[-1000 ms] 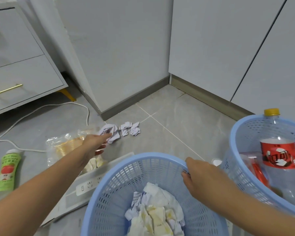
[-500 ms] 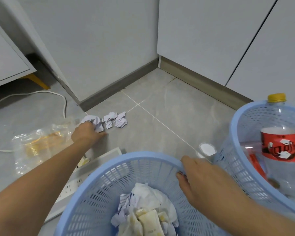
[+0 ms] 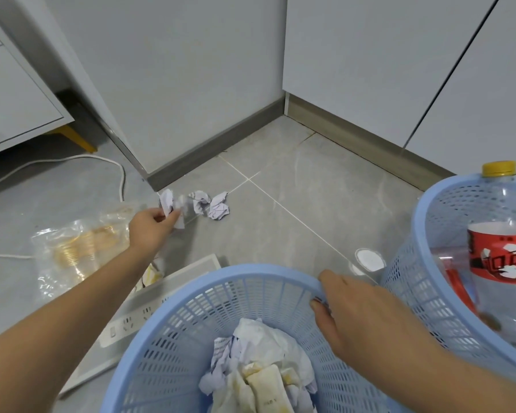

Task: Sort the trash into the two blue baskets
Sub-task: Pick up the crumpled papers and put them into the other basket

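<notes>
My left hand (image 3: 151, 226) is closed around a crumpled white paper ball (image 3: 169, 204), lifted slightly off the grey floor. Two more paper balls (image 3: 212, 204) lie just to its right. My right hand (image 3: 358, 314) grips the far rim of the near blue basket (image 3: 251, 271), which holds crumpled paper and stained tissues (image 3: 259, 368). A second blue basket (image 3: 423, 234) stands at the right with a clear plastic bottle (image 3: 501, 257), red label and yellow cap, inside it.
A clear plastic bag (image 3: 72, 248) with yellowish contents lies left of my left arm. A white power strip (image 3: 137, 317) and white cable (image 3: 113, 165) lie on the floor. A small white lid (image 3: 369, 259) sits between the baskets. Cabinets close the corner behind.
My left hand has closed on the leftmost paper ball and raised it a little off the floor. My right hand stays on the basket rim. The view has shifted slightly.
</notes>
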The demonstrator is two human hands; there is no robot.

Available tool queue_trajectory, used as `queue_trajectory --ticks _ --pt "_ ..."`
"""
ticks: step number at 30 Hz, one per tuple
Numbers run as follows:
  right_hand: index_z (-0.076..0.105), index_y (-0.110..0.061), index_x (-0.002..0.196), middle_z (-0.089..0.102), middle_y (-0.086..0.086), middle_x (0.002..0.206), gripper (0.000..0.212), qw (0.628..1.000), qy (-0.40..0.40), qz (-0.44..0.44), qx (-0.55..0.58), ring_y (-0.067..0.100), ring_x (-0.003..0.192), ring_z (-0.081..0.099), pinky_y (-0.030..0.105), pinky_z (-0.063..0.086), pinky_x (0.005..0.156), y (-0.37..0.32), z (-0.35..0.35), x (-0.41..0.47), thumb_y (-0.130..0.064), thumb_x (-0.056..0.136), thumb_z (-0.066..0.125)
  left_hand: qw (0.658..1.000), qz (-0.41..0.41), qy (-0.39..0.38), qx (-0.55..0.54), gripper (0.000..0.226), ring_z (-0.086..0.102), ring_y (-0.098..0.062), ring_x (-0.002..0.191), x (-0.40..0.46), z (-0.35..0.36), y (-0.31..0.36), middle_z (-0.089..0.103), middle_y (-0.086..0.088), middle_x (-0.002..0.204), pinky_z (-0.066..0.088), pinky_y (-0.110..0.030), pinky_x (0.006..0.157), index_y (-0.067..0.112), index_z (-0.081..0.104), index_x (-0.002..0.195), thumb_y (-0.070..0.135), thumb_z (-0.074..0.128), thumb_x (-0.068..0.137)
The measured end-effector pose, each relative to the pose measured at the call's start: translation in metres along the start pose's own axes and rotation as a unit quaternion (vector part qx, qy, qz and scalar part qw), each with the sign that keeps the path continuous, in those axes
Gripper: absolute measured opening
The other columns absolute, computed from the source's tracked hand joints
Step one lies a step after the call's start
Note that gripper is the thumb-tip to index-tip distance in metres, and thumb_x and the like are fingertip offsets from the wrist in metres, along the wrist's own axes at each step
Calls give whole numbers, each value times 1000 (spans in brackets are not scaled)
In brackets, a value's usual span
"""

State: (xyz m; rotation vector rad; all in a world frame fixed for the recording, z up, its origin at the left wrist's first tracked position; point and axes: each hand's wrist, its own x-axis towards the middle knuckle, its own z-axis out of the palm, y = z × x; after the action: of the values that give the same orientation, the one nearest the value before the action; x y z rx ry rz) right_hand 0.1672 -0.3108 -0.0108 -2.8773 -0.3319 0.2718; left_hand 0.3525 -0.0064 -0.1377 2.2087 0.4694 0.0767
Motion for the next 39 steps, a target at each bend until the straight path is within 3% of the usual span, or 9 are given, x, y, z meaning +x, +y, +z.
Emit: queue_trajectory --ticks 3,9,12,14,20,24,28,32,39 --pt "27 -24 84 27 -10 66 18 1000 -17 0 0 20 71 43 23 22 48 -1 -2 -1 -36 97 29 980 -35 -69 -182 28 59 -17 78 -24 -17 15 66 -8 86 49 -28 73 8 70 82 36 65 87" --pt "31 -23 86 33 -11 69 18 999 -41 11 4 17 73 49 26 35 57 -2 -4 0 -37 97 30 952 11 -151 -268 42 55 -20 83 -79 -69 72 59 -11 89 52 -30 78 9 70 88 49 71 76" --pt "35 -22 88 43 -7 77 17 999 -30 19 6 19 80 57 31 45 68 -2 -2 1 -36 97 32 943 75 -221 -237 70 59 -25 80 -110 -97 101 64 -16 89 56 -23 70 11 75 85 68 80 45" --pt "35 -21 87 43 -6 75 17 1000 -24 17 7 20 79 58 31 45 68 -1 0 1 -34 97 33 930 129 -272 -209 65 67 -19 76 -131 -113 119 73 -9 84 56 -20 67 19 77 80 71 80 39" --pt "36 -21 87 35 -10 67 17 1000 -7 -2 6 17 70 52 28 43 63 0 0 0 -34 97 34 850 218 -472 -87 36 71 -18 77 -173 -137 149 76 -4 86 56 -24 67 25 77 88 56 72 70" --pt "34 -19 85 30 -11 65 17 1000 -8 -7 4 19 69 47 28 38 58 0 -2 -1 -33 97 34 901 224 -370 29 45 70 -14 72 -174 -121 143 75 -3 80 57 -29 67 15 75 94 53 60 76" --pt "33 -19 86 28 -11 66 17 1000 -8 -11 3 19 69 46 20 26 47 2 0 -2 -32 97 34 977 77 -198 -36 26 69 -15 77 -132 -92 120 73 -3 80 57 -25 63 17 72 84 41 62 86" --pt "31 -20 86 27 -11 66 17 1000 -13 7 2 20 72 45 28 32 58 3 1 -3 -33 97 32 985 -47 -159 -38 35 65 -17 92 -80 -55 86 69 -4 95 56 -27 64 8 68 90 41 70 81" --pt "30 -23 87 28 -9 67 14 999 -20 25 15 23 74 44 33 36 65 4 0 -8 -32 97 31 981 -131 -133 -47 34 61 -20 90 -10 -13 69 62 -10 110 53 -29 62 10 61 84 39 77 76"
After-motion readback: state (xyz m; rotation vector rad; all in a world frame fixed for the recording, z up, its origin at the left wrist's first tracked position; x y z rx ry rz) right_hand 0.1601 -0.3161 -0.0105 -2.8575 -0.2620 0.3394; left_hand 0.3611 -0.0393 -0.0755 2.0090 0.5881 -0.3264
